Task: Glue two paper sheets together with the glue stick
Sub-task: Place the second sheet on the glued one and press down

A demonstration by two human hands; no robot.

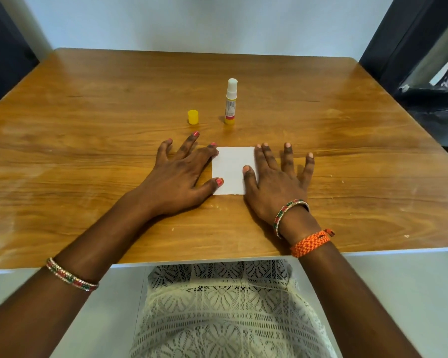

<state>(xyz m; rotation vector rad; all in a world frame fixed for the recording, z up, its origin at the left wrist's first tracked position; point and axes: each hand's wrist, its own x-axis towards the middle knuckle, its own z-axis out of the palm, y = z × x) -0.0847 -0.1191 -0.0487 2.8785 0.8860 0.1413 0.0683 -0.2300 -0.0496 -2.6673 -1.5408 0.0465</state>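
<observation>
Clearly the riskiest thing here is alignment: both hands lie flat on the white paper at the middle of the counter, the left hand over its nine-o'clock edge and the right hand over its three-o'clock edge, fingers spread apart and gripping nothing. Only one sheet face shows, so I judge the two are stacked; uneven pressure could slide them askew or leave corners unstuck. The glue stick stands upright and uncapped at twelve o'clock from the paper, near but apart from it, its yellow cap beside it at nine o'clock; a careless reach could topple it, and left open it may dry. Its label carries print too small to read.
</observation>
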